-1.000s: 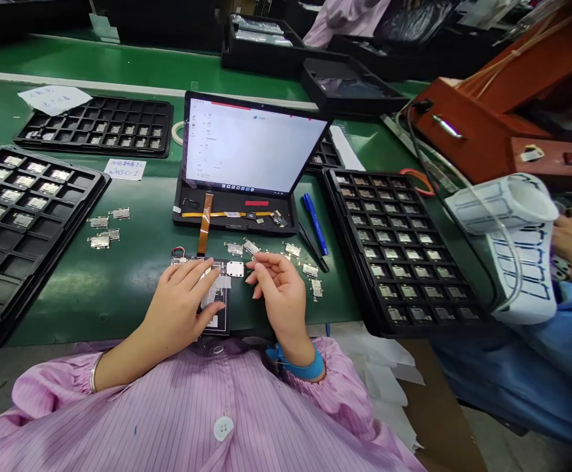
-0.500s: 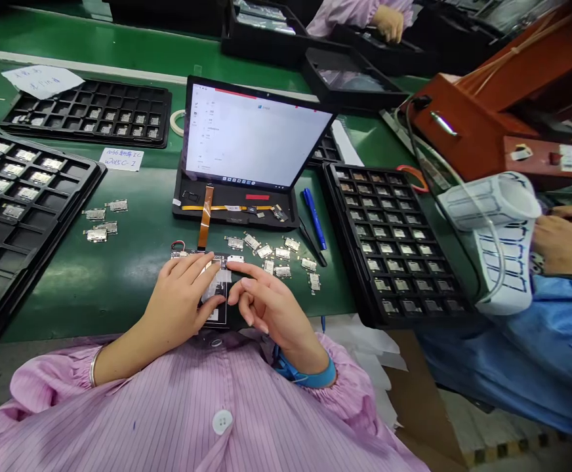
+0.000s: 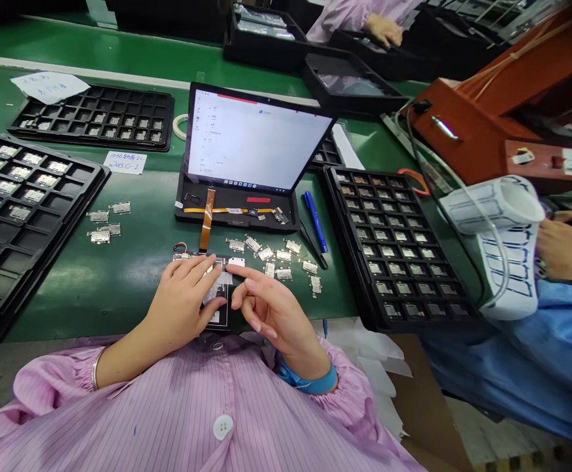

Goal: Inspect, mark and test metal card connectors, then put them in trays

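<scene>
My left hand (image 3: 180,305) lies on a small black circuit board (image 3: 220,298) at the table's near edge, fingers over its top and thumb against its side. My right hand (image 3: 266,308) is beside it, index finger stretched out onto the board just below a small silver part (image 3: 235,262) seated on it. An orange flex cable (image 3: 206,226) runs from the board up to the base under a lit tablet screen (image 3: 256,141). Several loose silver parts (image 3: 279,254) lie just right of the board.
Black trays of silver parts stand at the right (image 3: 394,246), at the left (image 3: 15,196) and at the back left (image 3: 94,121). A few more parts (image 3: 103,223) lie loose left of centre. A blue pen (image 3: 314,221) lies by the tablet. Another person's hand (image 3: 561,246) holds a label roll (image 3: 507,242).
My right hand came down from above the loose parts to the board's right side, its index finger now on the board. The left hand stayed on the board.
</scene>
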The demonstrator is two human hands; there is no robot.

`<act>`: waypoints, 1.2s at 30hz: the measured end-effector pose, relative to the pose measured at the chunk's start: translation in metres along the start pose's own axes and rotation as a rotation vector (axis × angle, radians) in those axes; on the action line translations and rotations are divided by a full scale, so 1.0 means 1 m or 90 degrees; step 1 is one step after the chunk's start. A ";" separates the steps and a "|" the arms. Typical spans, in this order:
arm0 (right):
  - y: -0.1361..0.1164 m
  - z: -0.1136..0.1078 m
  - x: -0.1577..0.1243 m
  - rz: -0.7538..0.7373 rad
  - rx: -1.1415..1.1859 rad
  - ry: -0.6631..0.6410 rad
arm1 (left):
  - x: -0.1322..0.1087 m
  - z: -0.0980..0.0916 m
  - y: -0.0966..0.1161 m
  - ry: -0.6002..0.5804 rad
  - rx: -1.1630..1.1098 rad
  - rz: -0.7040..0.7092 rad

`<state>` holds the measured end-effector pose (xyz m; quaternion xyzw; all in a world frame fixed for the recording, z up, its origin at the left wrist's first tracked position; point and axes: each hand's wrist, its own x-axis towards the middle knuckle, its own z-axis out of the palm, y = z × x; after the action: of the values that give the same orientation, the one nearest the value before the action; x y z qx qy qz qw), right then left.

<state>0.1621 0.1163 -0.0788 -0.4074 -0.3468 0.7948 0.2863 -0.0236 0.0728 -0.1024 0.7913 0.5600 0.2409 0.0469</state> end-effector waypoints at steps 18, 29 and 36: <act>0.004 0.002 0.005 -0.021 -0.025 0.009 | 0.001 0.001 0.000 -0.004 -0.015 -0.001; 0.003 -0.025 0.022 -0.541 -0.909 0.210 | 0.000 -0.001 -0.001 -0.010 -0.028 -0.031; 0.012 -0.022 0.010 -0.725 -0.917 0.274 | 0.001 -0.012 0.003 0.085 -0.135 -0.076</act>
<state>0.1734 0.1239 -0.1020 -0.3935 -0.8413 0.0373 0.3687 -0.0259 0.0698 -0.0902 0.7292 0.5796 0.3475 0.1073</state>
